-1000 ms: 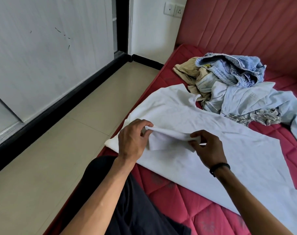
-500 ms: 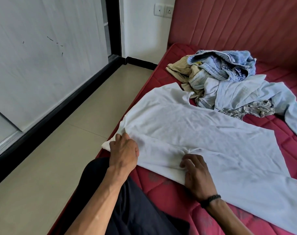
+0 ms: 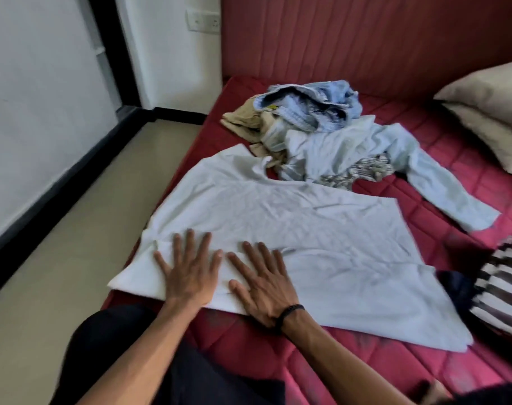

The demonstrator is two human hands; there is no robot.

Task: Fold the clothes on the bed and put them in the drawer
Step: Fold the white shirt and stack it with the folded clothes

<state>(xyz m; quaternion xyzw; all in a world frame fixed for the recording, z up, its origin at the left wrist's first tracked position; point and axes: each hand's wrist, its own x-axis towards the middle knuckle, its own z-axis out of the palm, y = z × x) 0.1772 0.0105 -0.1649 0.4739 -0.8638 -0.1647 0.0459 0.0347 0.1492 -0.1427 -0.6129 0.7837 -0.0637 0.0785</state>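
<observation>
A white T-shirt lies spread flat on the red mattress, its near sleeve folded in over the body. My left hand presses flat on that folded sleeve, fingers straight and spread. Beside it, my right hand, with a black wristband, also presses flat on the shirt's near edge. Behind the shirt is a heap of unfolded clothes: blue jeans, a tan garment, a light blue long-sleeved shirt and a checked piece. No drawer is in view.
A striped black-and-white garment lies at the right edge of the bed. A beige pillow leans by the red headboard. Left of the bed runs a beige tiled floor along a white wall with black skirting.
Both hands let go of the pinched sleeve, laid it down on the shirt and now press flat with straight fingers. The camera swung right, bringing the pillow and striped garment into view.
</observation>
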